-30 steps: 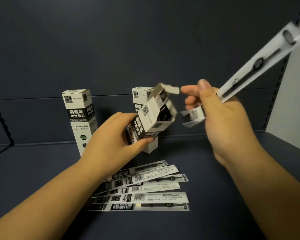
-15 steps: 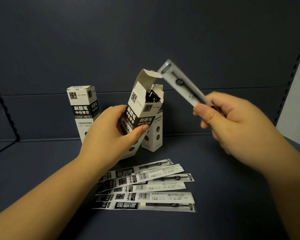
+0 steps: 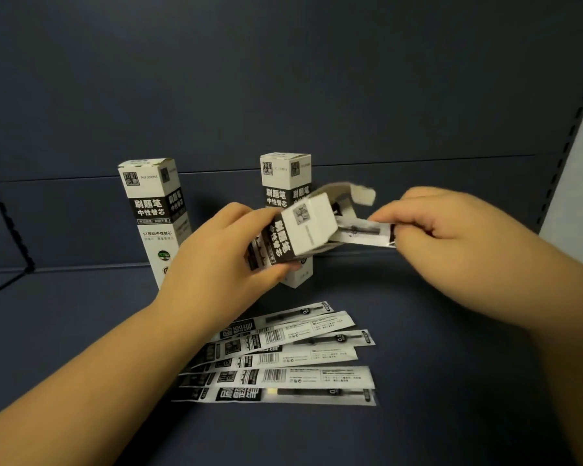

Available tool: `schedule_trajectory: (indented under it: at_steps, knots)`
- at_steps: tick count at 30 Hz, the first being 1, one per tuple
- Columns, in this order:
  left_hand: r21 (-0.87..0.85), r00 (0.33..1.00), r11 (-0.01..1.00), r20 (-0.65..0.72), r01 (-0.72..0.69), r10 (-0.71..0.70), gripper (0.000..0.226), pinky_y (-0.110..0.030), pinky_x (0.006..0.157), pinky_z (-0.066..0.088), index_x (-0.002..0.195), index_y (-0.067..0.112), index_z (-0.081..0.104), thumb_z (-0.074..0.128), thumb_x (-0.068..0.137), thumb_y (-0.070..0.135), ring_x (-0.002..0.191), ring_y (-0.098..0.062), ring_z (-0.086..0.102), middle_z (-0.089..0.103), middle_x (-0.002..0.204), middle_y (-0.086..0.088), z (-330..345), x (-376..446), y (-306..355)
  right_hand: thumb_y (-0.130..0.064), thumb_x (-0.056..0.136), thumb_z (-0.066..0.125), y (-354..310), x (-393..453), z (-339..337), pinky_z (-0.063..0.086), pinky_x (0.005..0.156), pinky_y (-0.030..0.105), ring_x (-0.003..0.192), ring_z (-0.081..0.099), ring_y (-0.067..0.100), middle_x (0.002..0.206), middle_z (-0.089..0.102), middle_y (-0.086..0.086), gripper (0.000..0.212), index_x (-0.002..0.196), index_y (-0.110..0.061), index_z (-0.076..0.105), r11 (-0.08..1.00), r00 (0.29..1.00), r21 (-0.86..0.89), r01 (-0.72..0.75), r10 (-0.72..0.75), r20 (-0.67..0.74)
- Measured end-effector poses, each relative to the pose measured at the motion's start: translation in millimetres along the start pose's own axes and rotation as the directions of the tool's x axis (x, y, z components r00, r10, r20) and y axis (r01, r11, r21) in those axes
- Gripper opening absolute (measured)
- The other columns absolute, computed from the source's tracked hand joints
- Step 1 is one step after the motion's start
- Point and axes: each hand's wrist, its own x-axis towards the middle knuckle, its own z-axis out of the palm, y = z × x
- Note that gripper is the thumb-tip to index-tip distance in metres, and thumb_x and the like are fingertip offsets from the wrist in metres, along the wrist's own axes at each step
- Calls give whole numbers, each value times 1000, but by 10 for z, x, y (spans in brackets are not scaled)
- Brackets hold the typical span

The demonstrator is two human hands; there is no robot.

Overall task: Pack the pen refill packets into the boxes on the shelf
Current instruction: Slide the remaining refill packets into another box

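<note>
Hands [image 3: 223, 264] feeding packet [image 3: 360, 232] into box [image 3: 300, 230] — loose packets [image 3: 283, 358] below.

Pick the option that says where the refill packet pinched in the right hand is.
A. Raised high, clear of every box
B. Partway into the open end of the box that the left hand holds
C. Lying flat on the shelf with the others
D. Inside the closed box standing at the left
B: the right hand pinches the packet, whose other end sits in the open mouth of the tilted box gripped by the left hand.
</note>
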Motion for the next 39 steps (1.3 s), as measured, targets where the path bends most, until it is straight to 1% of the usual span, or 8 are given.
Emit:
schedule_trajectory:
  at_steps: [4,12,16,23,27,31,35,39]
  knots:
    - [61,997,996,44,-72,69,70,-24,69,44,137,32,57,62,74,63,95,-9,55,58,111,12,9,-12,47,-27,93,64,1,-16,-44,47,64,4,80,63,-8,90,68,-22,24,102,-48,71,980,996,199,24,-5,-92]
    - [14,990,993,69,-121,120,69,-23,73,46,138,35,55,65,76,62,96,-4,52,56,112,17,50,-43,113,-27,85,76,-65,83,158,53,67,9,86,66,-11,87,73,-23,12,91,-37,76,955,982,287,78,-24,-186]
    - [-38,997,997,46,-66,68,70,-23,72,47,140,39,53,65,75,64,91,-3,51,53,110,20,19,-42,82,-15,87,75,-35,73,94,55,61,24,70,73,11,87,77,-8,12,89,-26,72,808,964,574,135,27,-265]
    - [-45,994,995,53,-93,95,66,-16,69,40,137,40,55,68,76,61,87,1,50,51,105,23,31,-49,104,-22,84,78,-113,85,231,43,52,7,55,57,-13,73,70,-20,16,97,-32,78,958,983,266,103,-57,-175]
    - [-55,997,996,29,-75,76,68,-20,71,43,138,39,54,65,76,63,88,1,48,50,104,22,21,-38,76,-23,84,77,-95,85,176,49,52,21,49,58,4,81,75,-14,9,88,-30,74,858,953,485,167,-15,-301]
    - [-55,996,995,41,-81,83,67,-20,71,44,137,39,54,67,76,63,90,-1,50,51,103,21,26,-36,75,-15,89,72,-130,116,308,41,53,5,53,57,-10,60,62,-33,20,95,-33,78,943,967,267,198,-144,-209]
    - [-135,1000,991,7,4,-3,65,-23,73,45,135,38,56,69,76,60,93,2,51,53,105,22,26,-17,25,-18,91,72,-52,147,305,39,62,6,62,55,-2,92,68,-15,16,101,-28,78,943,899,201,264,-165,-407]
    - [-234,996,969,-31,77,-87,52,-23,81,49,129,40,58,72,81,55,102,3,53,57,106,26,4,24,-51,-25,88,73,44,179,379,42,63,17,61,52,6,81,61,-11,6,90,-30,70,956,907,205,209,-111,-407]
